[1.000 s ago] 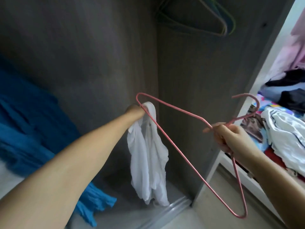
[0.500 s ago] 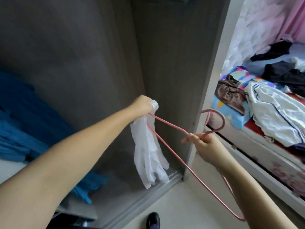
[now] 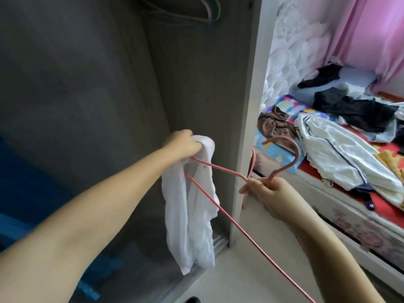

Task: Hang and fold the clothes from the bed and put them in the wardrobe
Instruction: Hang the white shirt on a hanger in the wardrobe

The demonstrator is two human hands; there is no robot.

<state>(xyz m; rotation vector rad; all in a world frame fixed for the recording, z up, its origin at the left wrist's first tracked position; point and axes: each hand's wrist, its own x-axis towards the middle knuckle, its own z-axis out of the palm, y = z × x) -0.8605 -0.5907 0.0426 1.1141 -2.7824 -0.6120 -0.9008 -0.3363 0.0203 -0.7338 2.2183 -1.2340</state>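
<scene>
Since a moment ago the pink wire hanger point(image 3: 220, 206) has swung down and its left shoulder has gone inside the white garment point(image 3: 192, 206); before, the wire stood clear of the cloth, and now one end disappears under the bunched fabric at the left hand point(image 3: 182, 145). The view has also turned right, so more of the bed point(image 3: 341, 206) shows.

The left hand grips the gathered top of the white garment, fingers closed round it, out in front of the open wardrobe point(image 3: 196, 84). The right hand point(image 3: 270, 191) pinches the hanger at its neck, just below the hook, which curls up toward the bed.

I'd say the threading has begun but only one shoulder is seated; the right end of the wire, low and near, is bare.

The garment looks thin, soft and limp, hanging in loose folds, likely to slide off smooth wire. The hanger is a slim, stiff triangle. On the bed to the right lie a glossy white jacket with dark piping point(image 3: 341, 156), a crumpled brown piece point(image 3: 275, 125) and dark clothes point(image 3: 354, 110) farther off. Spare hangers point(image 3: 181, 14) hang up top; blue cloth point(image 3: 32, 193) sits at the left.
</scene>
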